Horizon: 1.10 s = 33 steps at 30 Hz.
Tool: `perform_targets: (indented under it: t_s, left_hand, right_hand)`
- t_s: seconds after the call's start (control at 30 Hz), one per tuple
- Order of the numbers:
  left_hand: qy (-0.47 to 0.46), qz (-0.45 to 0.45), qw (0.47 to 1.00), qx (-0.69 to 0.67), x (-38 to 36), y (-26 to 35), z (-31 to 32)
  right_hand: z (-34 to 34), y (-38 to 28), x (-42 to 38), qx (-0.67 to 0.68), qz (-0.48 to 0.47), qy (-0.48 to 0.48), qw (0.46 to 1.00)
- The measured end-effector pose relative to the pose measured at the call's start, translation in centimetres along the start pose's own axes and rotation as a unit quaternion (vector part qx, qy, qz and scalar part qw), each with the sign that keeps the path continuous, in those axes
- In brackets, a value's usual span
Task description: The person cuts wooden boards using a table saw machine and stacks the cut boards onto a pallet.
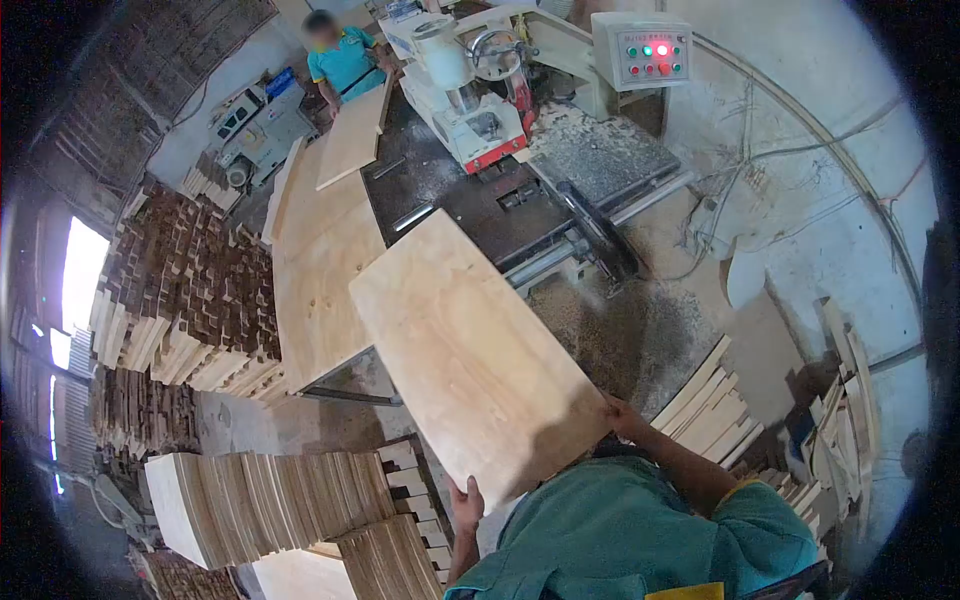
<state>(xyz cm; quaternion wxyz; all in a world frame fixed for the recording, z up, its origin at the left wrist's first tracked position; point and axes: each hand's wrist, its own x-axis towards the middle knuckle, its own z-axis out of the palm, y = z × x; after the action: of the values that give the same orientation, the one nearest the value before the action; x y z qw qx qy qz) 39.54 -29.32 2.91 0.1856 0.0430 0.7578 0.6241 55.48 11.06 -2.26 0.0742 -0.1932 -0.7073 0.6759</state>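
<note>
A broad, pale wooden panel (470, 345) is held in front of my body, its far end over the near edge of the machine table. At the panel's lower left corner, my left hand (466, 502) grips the edge with the thumb on top. My right hand (624, 418) is closed on the right edge near my body, its fingers partly hidden. Beyond the panel stands a woodworking machine (470, 95) with a handwheel, a red-edged guard and a dark table (450, 200) dusted with sawdust.
A co-worker (345, 62) in a teal shirt stands at the far side by another board (355, 135). A plywood side table (325, 270) adjoins the machine. Stacked panels (280, 505) stand lower left, wood strips (710, 405) at right. A control box (642, 52) shows lit buttons.
</note>
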Motion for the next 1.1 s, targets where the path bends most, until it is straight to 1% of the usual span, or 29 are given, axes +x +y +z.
perform_targets:
  t_s: [0.03, 0.07, 0.1, 0.13, 0.17, 0.2, 0.23, 0.27, 0.3, 0.37, 0.4, 0.43, 0.47, 0.5, 0.57, 0.6, 0.63, 0.67, 0.7, 0.73, 0.77, 0.83, 0.87, 0.9, 0.93, 1.0, 1.07, 1.1]
  left_hand:
    - [-0.010, -0.009, 1.000, -0.003, 0.7, -1.2, 0.4]
    - [-0.053, -0.014, 0.998, -0.014, 1.4, -0.3, 1.8]
    - [-0.095, -0.020, 0.995, -0.025, 2.2, 0.6, 3.3]
    - [-0.099, -0.048, 0.994, -0.015, 2.5, 1.6, 4.6]
    - [-0.103, -0.077, 0.992, -0.005, 2.8, 2.7, 5.9]
    - [-0.117, -0.013, 0.993, 0.007, 3.5, 3.6, 7.6]
    - [-0.129, 0.050, 0.990, 0.019, 3.8, 4.9, 9.5]
    - [-0.131, 0.032, 0.990, 0.034, 4.0, 5.4, 10.7]
    - [-0.133, 0.014, 0.990, 0.049, 4.2, 6.1, 11.9]
    - [-0.111, 0.115, 0.986, 0.045, 6.0, 4.7, 14.5]
    - [-0.105, 0.139, 0.982, 0.070, 6.5, 4.0, 15.1]
    - [-0.098, 0.163, 0.977, 0.094, 6.9, 3.6, 15.7]
    - [-0.120, 0.087, 0.984, 0.095, 7.0, 3.4, 16.0]
    - [-0.141, 0.010, 0.985, 0.096, 7.0, 3.4, 16.6]
    - [-0.142, -0.003, 0.986, 0.089, 7.0, 3.0, 17.8]
    - [-0.147, -0.013, 0.986, 0.083, 6.9, 3.0, 18.0]
    - [-0.146, -0.018, 0.985, 0.086, 6.7, 3.7, 18.2]
    - [-0.147, -0.029, 0.987, 0.054, 6.8, 4.4, 18.5]
    - [-0.149, -0.038, 0.988, 0.019, 7.0, 5.2, 19.0]
    - [-0.147, -0.040, 0.988, 0.017, 7.3, 5.8, 19.3]
    - [-0.146, -0.002, 0.989, 0.029, 7.5, 6.4, 19.4]
    - [-0.146, 0.027, 0.988, 0.042, 8.0, 6.4, 19.3]
    - [-0.141, -0.009, 0.989, 0.030, 8.4, 6.6, 19.1]
    - [-0.136, -0.044, 0.990, 0.016, 8.5, 6.2, 18.8]
    - [-0.135, -0.044, 0.990, 0.012, 8.9, 6.0, 18.8]
    - [-0.131, -0.024, 0.988, 0.078, 9.1, 5.4, 18.1]
    - [-0.127, -0.036, 0.989, 0.073, 9.4, 4.2, 17.3]
    - [-0.128, -0.050, 0.988, 0.071, 9.4, 4.3, 17.4]
  right_hand:
    - [-1.0, 2.3, -0.2, -0.015, 0.005, 0.035, 0.999]
    - [-2.4, 3.9, -0.8, -0.013, 0.006, 0.031, 0.999]
    - [-4.0, 4.9, -1.5, 0.055, 0.045, 0.046, 0.996]
    - [-5.3, 6.0, -1.8, 0.123, 0.085, 0.062, 0.987]
    - [-6.4, 3.7, -1.9, 0.122, 0.086, 0.058, 0.987]
    - [-7.9, -0.3, -1.8, 0.116, 0.132, 0.066, 0.982]
    - [-9.2, -0.7, -1.6, 0.110, 0.155, 0.069, 0.979]
    - [-10.5, -1.3, -1.3, 0.105, 0.178, 0.070, 0.976]
    - [-11.5, 1.9, -0.7, 0.041, 0.087, 0.101, 0.990]
    - [-13.7, 3.2, -0.2, -0.021, -0.004, 0.128, 0.992]
    - [-14.7, 1.5, -0.2, 0.048, 0.043, 0.106, 0.992]
    - [-15.8, 1.1, -0.1, 0.082, 0.067, 0.092, 0.990]
    - [-16.9, 0.7, 0.1, 0.115, 0.092, 0.079, 0.986]
    - [-17.8, 1.1, 0.5, 0.104, 0.089, 0.089, 0.987]
    - [-18.9, 3.6, 1.2, 0.096, 0.089, 0.096, 0.987]
    - [-19.4, 6.1, 1.8, 0.014, 0.006, 0.112, 0.994]
    - [-19.6, 6.6, 1.7, -0.026, -0.034, 0.117, 0.992]
    - [-19.8, 7.0, 1.7, -0.066, -0.073, 0.125, 0.987]
    - [-20.1, 5.7, 1.3, -0.023, 0.000, 0.099, 0.995]
    - [-20.2, 4.8, 1.5, -0.003, 0.036, 0.084, 0.996]
    - [-20.4, 3.9, 1.8, 0.016, 0.074, 0.070, 0.995]
    - [-19.8, 3.1, 1.9, 0.059, 0.070, 0.085, 0.992]
    - [-19.4, 2.5, 1.6, 0.074, 0.072, 0.091, 0.990]
    - [-19.3, 2.1, 1.2, 0.108, 0.112, 0.079, 0.985]
    - [-19.6, 1.6, 1.6, 0.137, 0.145, 0.065, 0.978]
    - [-19.7, 0.0, 2.3, 0.124, 0.134, 0.065, 0.981]
    - [-19.5, -1.3, 2.6, 0.112, 0.125, 0.065, 0.984]
    - [-19.7, -1.8, 2.6, 0.137, 0.155, 0.067, 0.976]
